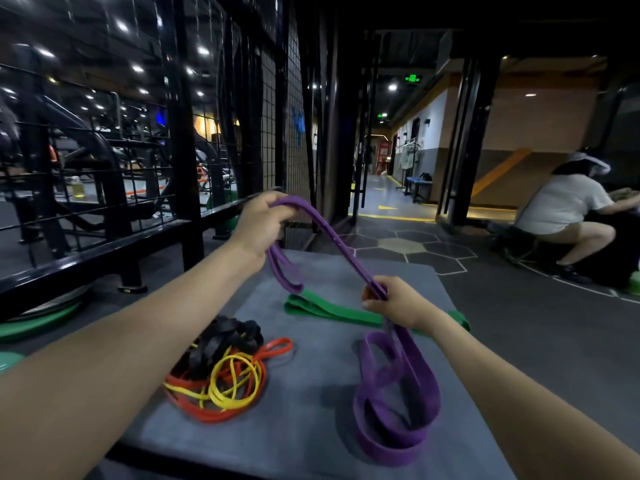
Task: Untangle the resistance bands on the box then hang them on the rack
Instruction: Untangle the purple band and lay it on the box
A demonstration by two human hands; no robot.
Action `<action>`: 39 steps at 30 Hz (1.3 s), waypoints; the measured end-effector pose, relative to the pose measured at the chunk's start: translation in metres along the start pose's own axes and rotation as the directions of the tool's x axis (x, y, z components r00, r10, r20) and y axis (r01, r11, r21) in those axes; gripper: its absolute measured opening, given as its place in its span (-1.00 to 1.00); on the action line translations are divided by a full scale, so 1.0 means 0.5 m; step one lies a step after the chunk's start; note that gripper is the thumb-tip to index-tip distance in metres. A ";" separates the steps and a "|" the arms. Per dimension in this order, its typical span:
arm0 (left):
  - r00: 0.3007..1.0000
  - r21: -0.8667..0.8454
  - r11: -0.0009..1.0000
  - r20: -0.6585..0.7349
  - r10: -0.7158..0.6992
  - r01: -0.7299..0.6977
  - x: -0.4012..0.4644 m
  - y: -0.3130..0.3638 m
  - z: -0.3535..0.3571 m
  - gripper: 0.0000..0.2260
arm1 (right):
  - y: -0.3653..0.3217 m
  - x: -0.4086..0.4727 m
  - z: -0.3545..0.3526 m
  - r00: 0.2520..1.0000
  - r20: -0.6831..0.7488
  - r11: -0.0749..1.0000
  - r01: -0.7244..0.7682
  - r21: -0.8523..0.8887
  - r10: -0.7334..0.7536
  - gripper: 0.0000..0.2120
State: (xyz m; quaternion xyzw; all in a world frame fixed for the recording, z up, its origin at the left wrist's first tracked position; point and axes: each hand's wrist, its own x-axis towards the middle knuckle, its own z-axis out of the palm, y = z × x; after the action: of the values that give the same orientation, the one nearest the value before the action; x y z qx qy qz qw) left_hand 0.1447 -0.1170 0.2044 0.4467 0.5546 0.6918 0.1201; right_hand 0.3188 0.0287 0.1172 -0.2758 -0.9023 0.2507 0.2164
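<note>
A purple band [398,403] is being held up over the grey-topped box [311,410]; its lower loops are lying by the near right edge. Rt hand [398,303] fingers are being kept curled round its mid strand, lt hand [259,226] fingers clamped on the raised end. A yellow/orange/black tangle [221,372] is sitting nr the left edge, a green band [346,313] twd the far edge. Beyond: a black wire-grid rack [270,133], hex floor tiles, a corridor, a person [564,216] crouching at right.
</note>
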 end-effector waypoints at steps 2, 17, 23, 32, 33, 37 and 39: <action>0.993 -0.076 0.996 -0.097 -0.063 0.056 0.007 -0.007 -0.027 -0.78 | 0.034 -0.005 0.004 0.996 0.037 0.989 -0.073 -0.126 0.079 -0.76; 0.728 0.741 0.642 0.327 -0.602 0.198 -0.084 -0.252 -0.027 -0.36 | 0.019 -0.013 -0.088 0.941 -0.304 0.987 -0.160 -0.013 0.149 -0.84; 0.864 0.253 0.963 0.459 -0.205 0.095 -0.084 -0.144 0.147 -0.34 | -0.063 -0.018 -0.078 0.975 -0.224 0.981 -0.034 -0.193 -0.010 -0.93; 0.878 -0.037 0.997 0.477 -0.036 0.061 -0.061 -0.097 0.173 -0.87 | -0.031 -0.037 -0.069 0.986 -0.167 1.000 0.023 -0.008 -0.024 -0.87; 0.875 -0.056 0.996 0.483 -0.035 0.072 -0.061 -0.091 0.173 -0.88 | -0.026 -0.044 -0.060 0.985 -0.171 0.998 0.026 0.064 -0.015 -0.87; 0.892 -0.087 0.987 0.443 -0.085 0.137 -0.056 -0.073 0.152 -0.90 | -0.006 -0.069 -0.030 0.995 -0.099 0.965 -0.005 0.263 0.032 -0.97; 0.898 -0.093 0.981 0.424 -0.113 0.167 -0.050 -0.071 0.125 -0.90 | 0.000 -0.065 -0.023 0.992 -0.119 0.963 -0.006 0.269 0.039 -0.95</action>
State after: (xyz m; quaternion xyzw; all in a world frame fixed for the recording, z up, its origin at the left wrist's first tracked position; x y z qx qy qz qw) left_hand 0.1942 -0.0794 0.1603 0.5344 0.5015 0.6039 0.3135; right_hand 0.3492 0.0130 0.1178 -0.2693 -0.8419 0.3553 0.3042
